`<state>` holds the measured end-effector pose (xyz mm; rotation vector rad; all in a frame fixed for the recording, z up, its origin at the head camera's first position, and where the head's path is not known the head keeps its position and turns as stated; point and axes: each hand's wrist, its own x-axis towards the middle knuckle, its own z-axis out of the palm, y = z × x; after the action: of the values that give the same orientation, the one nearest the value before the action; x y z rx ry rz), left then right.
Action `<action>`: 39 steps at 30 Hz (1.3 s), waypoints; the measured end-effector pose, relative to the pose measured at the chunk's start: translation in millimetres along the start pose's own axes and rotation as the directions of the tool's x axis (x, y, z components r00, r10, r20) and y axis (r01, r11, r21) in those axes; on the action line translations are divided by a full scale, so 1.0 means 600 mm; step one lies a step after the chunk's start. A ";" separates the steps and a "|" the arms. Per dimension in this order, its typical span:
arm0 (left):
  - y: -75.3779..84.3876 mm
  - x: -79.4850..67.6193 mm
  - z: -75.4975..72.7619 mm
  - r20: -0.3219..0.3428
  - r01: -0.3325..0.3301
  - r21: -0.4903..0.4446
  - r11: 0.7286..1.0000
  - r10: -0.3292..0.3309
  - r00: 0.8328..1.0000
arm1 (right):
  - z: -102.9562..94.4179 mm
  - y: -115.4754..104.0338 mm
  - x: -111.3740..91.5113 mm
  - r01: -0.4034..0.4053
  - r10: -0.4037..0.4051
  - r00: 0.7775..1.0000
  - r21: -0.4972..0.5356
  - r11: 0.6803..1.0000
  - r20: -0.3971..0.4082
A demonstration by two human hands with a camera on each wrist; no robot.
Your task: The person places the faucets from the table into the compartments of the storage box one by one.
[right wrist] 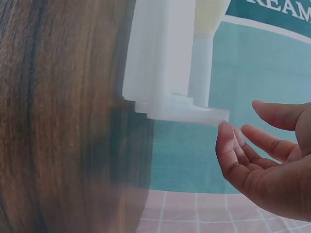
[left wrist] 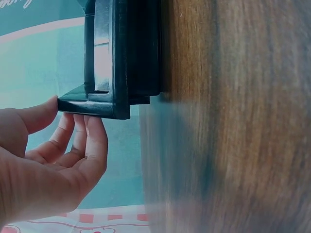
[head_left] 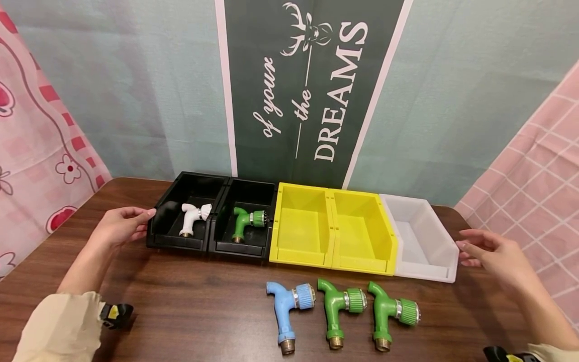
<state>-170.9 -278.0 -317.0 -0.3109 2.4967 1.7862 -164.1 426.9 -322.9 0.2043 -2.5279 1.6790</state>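
My left hand (head_left: 120, 224) touches the outer side of the leftmost black bin (head_left: 178, 242), fingertips against its wall and thumb (left wrist: 44, 114) at its upper edge. In that bin lies a white tap (head_left: 190, 217). A green tap (head_left: 245, 221) lies in the second black bin (head_left: 238, 250). At the row's other end, my right hand (head_left: 495, 254) is beside the white bin (head_left: 445, 236). In the right wrist view one fingertip is right at the bin's rim (right wrist: 194, 115), while the thumb stands apart from it. Neither hand is wrapped around anything.
Two yellow bins (head_left: 302, 257) (head_left: 364, 265) stand between the black and white ones in one row. In front of them on the wooden table (head_left: 194, 306) lie a blue tap (head_left: 284, 309) and two green taps (head_left: 334, 306) (head_left: 384, 309). A printed curtain (head_left: 190, 100) hangs behind.
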 end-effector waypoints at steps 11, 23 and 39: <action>0.002 0.002 0.005 -0.027 0.000 0.064 0.998 0.001 1.000 | 0.034 -0.077 -0.028 -0.011 0.015 0.999 -0.134 0.991 0.029; -0.001 0.002 0.003 -0.033 0.003 0.127 0.992 0.001 0.999 | 0.054 -0.077 -0.046 0.069 -0.040 0.990 -0.224 0.972 0.134; -0.001 0.004 0.005 -0.043 -0.002 0.107 0.994 0.006 0.999 | 0.088 -0.048 -0.072 -0.056 0.077 0.937 -0.071 0.996 0.340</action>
<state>-173.1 -275.9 -318.9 -0.3427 2.6125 1.6570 -117.5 369.5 -324.2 0.4479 -2.8583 1.7183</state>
